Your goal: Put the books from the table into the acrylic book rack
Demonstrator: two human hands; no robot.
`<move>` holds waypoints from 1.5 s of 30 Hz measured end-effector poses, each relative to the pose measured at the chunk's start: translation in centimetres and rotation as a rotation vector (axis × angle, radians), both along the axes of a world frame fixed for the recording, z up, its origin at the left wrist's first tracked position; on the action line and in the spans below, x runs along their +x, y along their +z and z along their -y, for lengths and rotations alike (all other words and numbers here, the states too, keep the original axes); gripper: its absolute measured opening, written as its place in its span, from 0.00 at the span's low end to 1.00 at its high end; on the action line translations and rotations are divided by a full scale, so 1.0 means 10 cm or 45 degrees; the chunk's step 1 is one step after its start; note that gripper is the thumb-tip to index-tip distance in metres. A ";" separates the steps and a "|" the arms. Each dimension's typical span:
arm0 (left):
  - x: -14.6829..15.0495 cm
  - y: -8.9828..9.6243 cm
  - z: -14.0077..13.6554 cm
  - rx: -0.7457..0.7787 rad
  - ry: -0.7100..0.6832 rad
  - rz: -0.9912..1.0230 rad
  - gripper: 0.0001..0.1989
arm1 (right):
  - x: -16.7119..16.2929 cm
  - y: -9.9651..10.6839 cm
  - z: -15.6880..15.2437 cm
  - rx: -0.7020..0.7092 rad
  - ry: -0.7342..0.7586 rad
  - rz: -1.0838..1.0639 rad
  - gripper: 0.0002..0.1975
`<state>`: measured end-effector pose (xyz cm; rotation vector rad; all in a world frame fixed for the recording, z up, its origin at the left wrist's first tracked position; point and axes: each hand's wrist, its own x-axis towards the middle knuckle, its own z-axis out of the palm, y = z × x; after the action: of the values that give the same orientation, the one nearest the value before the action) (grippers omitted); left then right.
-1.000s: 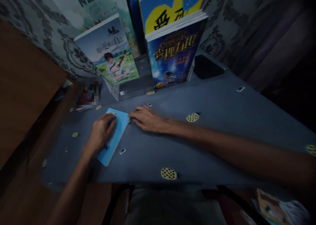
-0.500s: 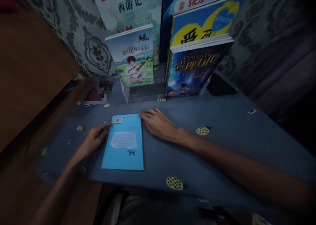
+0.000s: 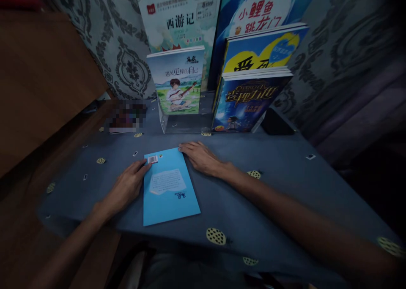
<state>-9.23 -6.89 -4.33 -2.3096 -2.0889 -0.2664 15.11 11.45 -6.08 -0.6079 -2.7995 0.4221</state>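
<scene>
A light blue book [image 3: 171, 208] lies on the cloth-covered table, its back cover up, with a barcode near its far left corner and a pale text block in the middle. My left hand [image 3: 130, 183] is at the book's left edge, closed on it near the barcode, with a digit over the cover. At the far right corner, my right hand [image 3: 199, 156] grips the book with its fingertips, palm down over the table. The book sits turned slightly askew between the two hands.
Behind the hands a clear stand [image 3: 184, 124] holds several upright books, among them a guitar-player cover [image 3: 179, 90] and a dark blue one [image 3: 250, 105]. A black flat object [image 3: 277, 122] lies at right, a blurred-out item [image 3: 127, 118] at left. The patterned tablecloth [image 3: 285, 204] reaches the near edge.
The book has turned, its near end swinging to the right. My left hand has moved in onto its left edge; my right hand stays at the far corner. The view has tilted up slightly.
</scene>
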 end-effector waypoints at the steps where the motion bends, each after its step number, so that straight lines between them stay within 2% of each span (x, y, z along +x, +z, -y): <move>1: 0.00 -0.02 0.01 -0.010 -0.003 -0.024 0.25 | 0.00 -0.01 -0.02 -0.008 0.013 -0.005 0.22; 7: -0.08 -0.12 0.12 -0.075 -0.098 -0.075 0.31 | 0.05 -0.15 0.02 0.011 -0.010 -0.025 0.23; 11: -0.10 -0.11 0.20 -0.093 -0.206 0.014 0.30 | 0.22 -0.19 0.28 0.019 0.208 -0.057 0.25; 13: -0.09 -0.07 0.24 -0.085 -0.255 0.069 0.30 | 0.34 -0.15 0.44 0.016 0.284 -0.064 0.26; 18: -0.02 0.06 0.38 -0.123 -0.389 0.134 0.35 | 0.59 0.02 0.81 -0.028 0.315 -0.019 0.28; 24: 0.01 0.04 0.63 -0.267 -0.488 0.177 0.49 | 0.78 0.19 1.12 -0.113 0.319 0.044 0.32; 28: 0.03 -0.12 0.72 -0.305 -0.465 0.143 0.58 | 0.83 0.27 1.26 -0.190 0.299 0.114 0.33; 33: 0.09 -0.47 0.72 -0.161 -0.390 0.010 0.62 | 0.90 0.29 1.34 -0.269 0.284 0.061 0.33; 37: 0.14 -0.70 0.71 -0.010 -0.311 -0.114 0.63 | 0.88 0.25 1.30 -0.293 0.226 -0.035 0.29; 41: 0.26 -0.72 0.73 0.127 -0.166 -0.210 0.55 | 0.73 0.23 1.21 -0.301 0.092 -0.017 0.32; 45: 0.35 -0.64 0.78 0.196 -0.175 -0.202 0.53 | 0.64 0.12 1.19 -0.327 0.102 0.049 0.38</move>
<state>-5.74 -14.64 -10.74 -2.3033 -1.7757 -0.2286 21.51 -0.47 -4.84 -0.5611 -2.8359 0.8036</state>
